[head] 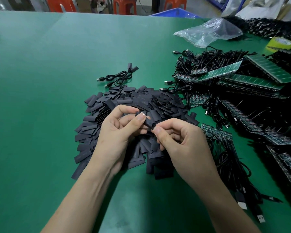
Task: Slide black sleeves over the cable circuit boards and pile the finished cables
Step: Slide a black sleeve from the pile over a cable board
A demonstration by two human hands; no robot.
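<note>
My left hand (115, 130) pinches a black sleeve (148, 122) between thumb and fingers, above a big heap of loose black sleeves (141, 101). My right hand (180, 142) pinches the sleeve's lower end, where a thin black piece pokes out; what is inside the sleeve is hidden. Two sleeved cables (119, 77) lie coiled just beyond the heap. Unsleeved cables with small circuit boards (217, 132) lie to the right of my right hand.
A tangle of black cables and green board panels (238, 78) fills the right side of the green table (40, 81). A clear plastic bag (210, 31) and a yellow tape roll (280, 43) sit at the back right. Orange stools stand beyond the far edge.
</note>
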